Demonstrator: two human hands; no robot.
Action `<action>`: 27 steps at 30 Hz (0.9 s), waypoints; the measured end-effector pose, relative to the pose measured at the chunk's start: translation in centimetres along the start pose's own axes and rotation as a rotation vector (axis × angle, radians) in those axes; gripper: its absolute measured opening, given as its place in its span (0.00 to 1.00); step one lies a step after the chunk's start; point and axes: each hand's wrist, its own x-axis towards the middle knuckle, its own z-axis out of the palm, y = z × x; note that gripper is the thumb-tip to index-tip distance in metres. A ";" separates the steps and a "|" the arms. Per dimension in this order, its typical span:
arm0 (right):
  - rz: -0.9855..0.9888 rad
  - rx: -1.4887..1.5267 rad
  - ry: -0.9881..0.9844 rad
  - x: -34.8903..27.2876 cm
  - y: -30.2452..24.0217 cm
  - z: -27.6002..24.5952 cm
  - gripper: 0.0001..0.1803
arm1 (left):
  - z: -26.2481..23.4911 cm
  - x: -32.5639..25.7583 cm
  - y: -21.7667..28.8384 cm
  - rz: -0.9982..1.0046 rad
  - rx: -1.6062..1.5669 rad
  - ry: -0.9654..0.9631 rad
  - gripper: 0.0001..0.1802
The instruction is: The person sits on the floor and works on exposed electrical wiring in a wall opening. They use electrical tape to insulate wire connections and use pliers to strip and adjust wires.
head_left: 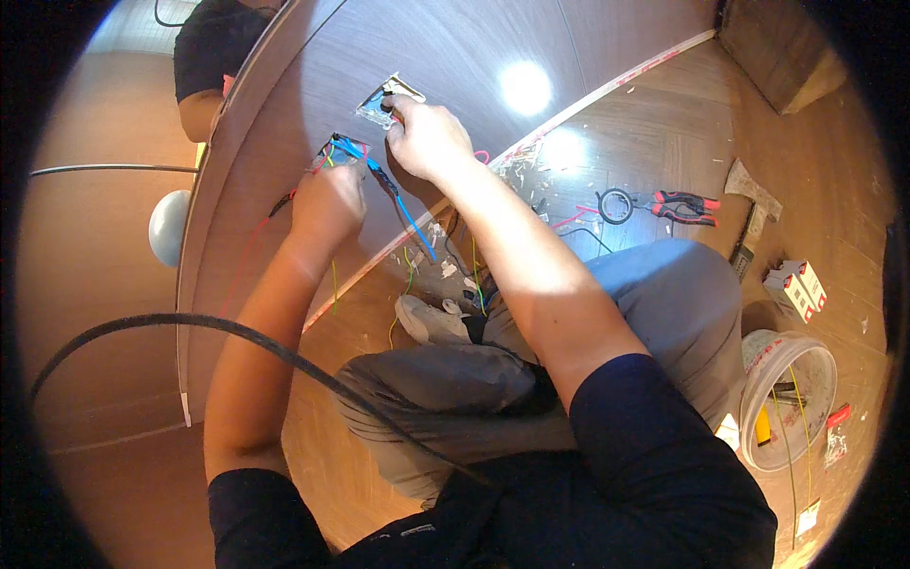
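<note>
With the left hand (329, 201) curled at the left box (322, 158), fingers hidden: impossible to tell whether clamped on a wire. With the right hand (431, 140) well apart from the left, at the right box (373, 113), thumb and fingers close together by a small dark piece (387, 99); impossible to tell how firmly gripped. Set in a wood-grain panel (512, 43): those 2 boxes. Between the forearms, slanting nearer from the left box, a blue wire (417, 228). Left of the left forearm, a thin red wire (248, 261). Along the panel's foot, a pale strip (583, 112). On the floor (664, 137) to the right, scattered scraps (550, 156), a black ring (615, 206), and just right of that, red-and-black pliers (684, 208). Farther right, a hatchet (755, 211); nearer, 2 small cartons (787, 292). Nearer again, a clear bucket (828, 356) with a yellow tool (763, 427) inside. Across the near left, a thick black cable (190, 321). At far left, a dark sleeve (213, 62).
</note>
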 end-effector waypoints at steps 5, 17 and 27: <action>-0.014 -0.004 -0.014 -0.1 -0.4 0.1 0.23 | 0.8 0.5 -0.5 0.170 0.154 0.117 0.04; -0.089 -0.232 -0.188 3.0 -1.4 -0.5 0.21 | 0.7 -0.3 0.2 0.150 0.149 0.204 0.04; -0.203 -0.164 0.130 2.2 -0.3 0.5 0.13 | 0.8 0.4 1.8 -0.200 0.108 0.056 0.06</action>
